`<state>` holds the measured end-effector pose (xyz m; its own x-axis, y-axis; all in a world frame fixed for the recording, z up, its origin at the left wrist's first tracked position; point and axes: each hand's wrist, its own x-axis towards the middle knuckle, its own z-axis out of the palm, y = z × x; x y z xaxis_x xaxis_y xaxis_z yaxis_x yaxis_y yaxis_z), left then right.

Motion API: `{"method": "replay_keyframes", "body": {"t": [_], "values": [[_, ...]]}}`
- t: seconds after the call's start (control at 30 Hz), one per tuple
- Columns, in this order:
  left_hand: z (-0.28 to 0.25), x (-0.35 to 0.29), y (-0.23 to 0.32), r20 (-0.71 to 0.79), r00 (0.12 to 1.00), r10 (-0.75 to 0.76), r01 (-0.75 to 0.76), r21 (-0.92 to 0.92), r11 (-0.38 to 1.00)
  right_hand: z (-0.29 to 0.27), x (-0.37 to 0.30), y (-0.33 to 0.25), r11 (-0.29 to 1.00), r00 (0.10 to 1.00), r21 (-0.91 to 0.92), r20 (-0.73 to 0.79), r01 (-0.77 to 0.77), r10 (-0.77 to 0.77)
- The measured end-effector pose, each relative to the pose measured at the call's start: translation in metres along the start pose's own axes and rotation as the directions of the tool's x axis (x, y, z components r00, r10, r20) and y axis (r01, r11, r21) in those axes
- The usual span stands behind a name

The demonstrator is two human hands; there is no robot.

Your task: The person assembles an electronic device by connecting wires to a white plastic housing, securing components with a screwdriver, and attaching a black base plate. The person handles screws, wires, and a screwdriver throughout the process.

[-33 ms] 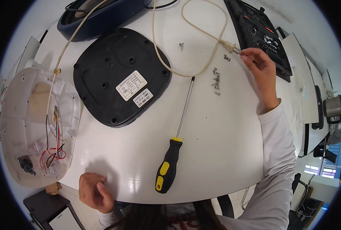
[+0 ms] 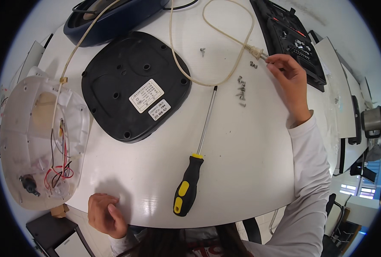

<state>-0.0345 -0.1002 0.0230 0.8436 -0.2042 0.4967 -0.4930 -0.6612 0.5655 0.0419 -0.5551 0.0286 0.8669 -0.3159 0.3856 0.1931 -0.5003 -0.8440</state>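
At the table's lower left edge rests my left hand point(image 2: 106, 215), its fingers curled in loosely and no object showing in them. My right hand point(image 2: 288, 79) reaches to the upper right, thumb and forefinger closed at the metal prongs of a beige power plug point(image 2: 255, 52). The plug's cord point(image 2: 204, 82) loops across the table and over a black plastic base point(image 2: 132, 70) with two white labels. Several screws point(image 2: 242, 89) lie in a row below the plug, with a few more point(image 2: 202, 52) farther left. A black and yellow screwdriver point(image 2: 188, 184) lies mid-table, tip pointing away.
On the left stands a white plastic housing point(image 2: 21, 128) with loose red and black wires inside. A dark blue shell point(image 2: 113, 21) sits at the far left. An open black tool case point(image 2: 291, 43) with bits lies at the far right edge.
My right hand has shifted very slightly left at the plug. Otherwise nothing has visibly moved.
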Motion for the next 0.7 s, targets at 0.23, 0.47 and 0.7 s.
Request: {"method": "replay_keyframes", "body": {"t": [0.23,0.47,0.7], "values": [[-0.0006,-0.0005,0.0013,-0.005,0.999,-0.037,0.037,0.01,0.999,0.0076,-0.0032,-0.0053,0.973,0.997,-0.228,0.065,-0.027,0.043],[0.0012,0.0002,0.0007,-0.008,1.0,-0.006,0.006,-0.012,1.0,0.0076,-0.0031,-0.0055,0.965,0.999,-0.262,0.049,-0.008,0.021],[0.001,0.0012,0.0017,-0.008,1.0,-0.015,0.015,-0.004,1.0,0.0079,-0.0027,-0.0049,0.955,0.999,-0.297,0.049,0.003,0.012]]}}
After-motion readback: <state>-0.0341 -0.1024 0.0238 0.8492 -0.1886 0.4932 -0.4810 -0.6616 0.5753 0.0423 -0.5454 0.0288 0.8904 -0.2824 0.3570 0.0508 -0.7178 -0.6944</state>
